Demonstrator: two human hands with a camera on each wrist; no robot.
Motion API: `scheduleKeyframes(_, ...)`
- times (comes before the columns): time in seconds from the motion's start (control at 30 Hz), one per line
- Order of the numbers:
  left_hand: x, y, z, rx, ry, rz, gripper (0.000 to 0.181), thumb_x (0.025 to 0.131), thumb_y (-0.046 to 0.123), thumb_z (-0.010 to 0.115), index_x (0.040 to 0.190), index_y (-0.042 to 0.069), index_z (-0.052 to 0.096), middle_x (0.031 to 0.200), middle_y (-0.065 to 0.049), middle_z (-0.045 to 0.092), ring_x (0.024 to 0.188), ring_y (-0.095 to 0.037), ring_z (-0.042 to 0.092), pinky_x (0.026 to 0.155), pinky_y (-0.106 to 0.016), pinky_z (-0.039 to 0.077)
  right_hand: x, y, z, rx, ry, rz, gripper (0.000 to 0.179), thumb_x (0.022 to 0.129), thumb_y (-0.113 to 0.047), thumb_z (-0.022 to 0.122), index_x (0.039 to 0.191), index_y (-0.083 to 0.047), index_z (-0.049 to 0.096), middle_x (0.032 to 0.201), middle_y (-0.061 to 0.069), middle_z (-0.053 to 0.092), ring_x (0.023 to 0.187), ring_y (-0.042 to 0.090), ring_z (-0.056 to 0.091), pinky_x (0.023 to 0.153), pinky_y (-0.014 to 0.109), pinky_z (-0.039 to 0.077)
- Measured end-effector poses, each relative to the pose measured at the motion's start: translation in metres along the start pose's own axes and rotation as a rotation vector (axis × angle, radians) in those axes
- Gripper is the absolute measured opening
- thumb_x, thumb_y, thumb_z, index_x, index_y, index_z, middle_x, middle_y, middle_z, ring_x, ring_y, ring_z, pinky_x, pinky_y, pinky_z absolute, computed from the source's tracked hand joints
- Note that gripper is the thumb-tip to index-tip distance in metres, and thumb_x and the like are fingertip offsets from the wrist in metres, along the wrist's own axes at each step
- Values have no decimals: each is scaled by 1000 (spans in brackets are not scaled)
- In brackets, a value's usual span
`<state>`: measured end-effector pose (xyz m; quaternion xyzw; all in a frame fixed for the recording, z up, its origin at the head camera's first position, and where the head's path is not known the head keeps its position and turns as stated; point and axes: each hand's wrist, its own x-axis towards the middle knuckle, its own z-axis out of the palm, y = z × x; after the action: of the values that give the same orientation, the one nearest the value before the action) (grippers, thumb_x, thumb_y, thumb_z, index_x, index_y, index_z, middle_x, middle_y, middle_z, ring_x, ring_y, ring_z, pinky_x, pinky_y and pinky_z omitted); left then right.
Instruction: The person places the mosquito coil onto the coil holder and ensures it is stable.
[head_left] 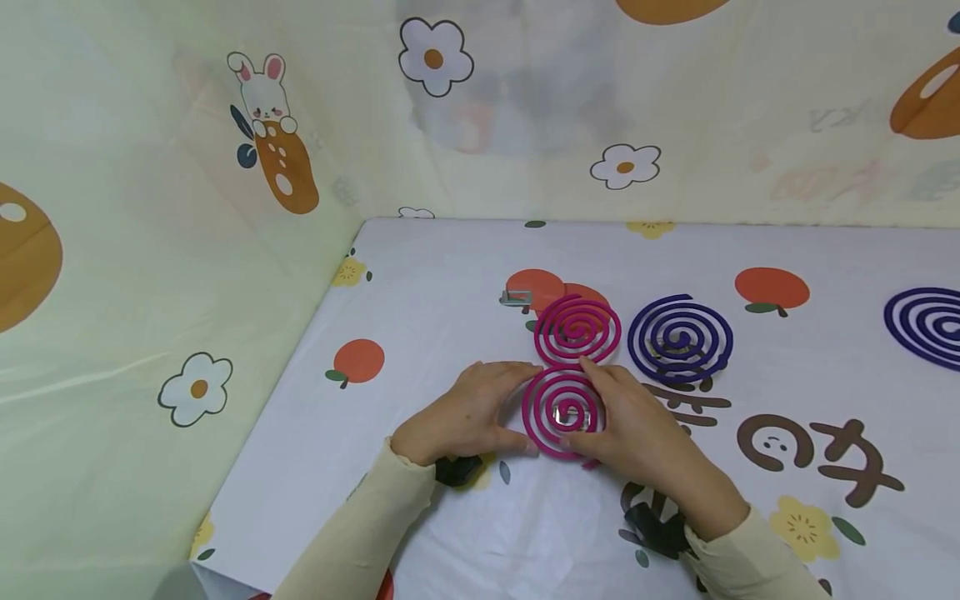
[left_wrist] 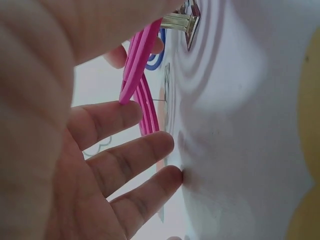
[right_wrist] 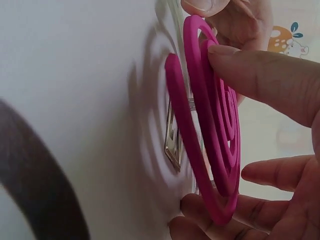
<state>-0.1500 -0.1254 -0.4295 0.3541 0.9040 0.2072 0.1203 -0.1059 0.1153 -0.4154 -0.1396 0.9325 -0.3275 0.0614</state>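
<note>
A pink mosquito coil (head_left: 526,412) lies nearest me, between my two hands. My left hand (head_left: 472,408) holds its left side, the index fingertip touching the rim of the coil (left_wrist: 137,65) in the left wrist view. On the right side my right hand (head_left: 645,425) grips it, with the thumb (right_wrist: 250,67) on its turns and fingers at the far rim. Below this coil is a small metal stand (right_wrist: 173,147); in the right wrist view the coil sits above the tabletop, one outer strand hanging lower. Behind it sits a second pink coil (head_left: 576,329).
A dark blue coil (head_left: 680,339) stands right of the far pink one, and another blue coil (head_left: 952,327) is cut off at the right edge. A metal stand (head_left: 516,297) lies left of the far pink coil. Printed cloth walls (head_left: 525,167) rise behind and left of the table.
</note>
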Motion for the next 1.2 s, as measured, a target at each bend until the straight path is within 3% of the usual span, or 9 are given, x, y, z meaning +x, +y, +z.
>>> scheduleKeyframes(0.23,0,1,-1,-2,-6,-4,89,82,41,89,155,14,47,155,-3,53,146,-20,45,120,-48,32,-4,4,-2,16,1,-3,97,80,-29,91,156,5,41,145,28,53,130,46,54,101,64,50)
scheduleKeyframes(0.5,0,-1,-1,-21,-6,-17,89,82,43,89,156,15,47,156,-4,52,147,-22,43,120,-56,29,-10,12,-5,40,8,-26,98,83,-33,89,158,4,38,149,28,50,135,47,50,105,66,46)
scheduleKeyframes(0.8,1,-3,-3,-44,9,-7,81,88,50,81,154,15,50,155,0,53,147,-19,43,120,-53,30,-18,17,-10,3,41,-64,104,82,-40,89,159,3,35,154,26,46,141,48,43,108,70,40)
scheduleKeyframes(0.9,1,-5,-4,-67,39,-3,78,92,51,75,154,12,49,156,-3,52,148,-21,42,121,-54,29,-22,16,-12,-27,40,-56,108,81,-47,88,161,-1,34,160,28,38,146,51,35,106,75,38)
scheduleKeyframes(1.03,0,-6,-5,-89,124,8,76,96,48,70,157,9,45,160,-9,47,151,-25,37,122,-57,25,-26,15,-13,-88,39,-21,114,78,-61,85,163,-6,32,165,31,27,150,56,26,101,81,34)
scheduleKeyframes(1.2,-1,-7,-6,-75,192,-31,79,99,56,58,163,15,36,170,-9,31,159,-30,20,124,-66,12,-28,19,-15,-190,78,0,117,77,-69,80,164,-7,31,168,32,19,150,62,18,104,86,24)
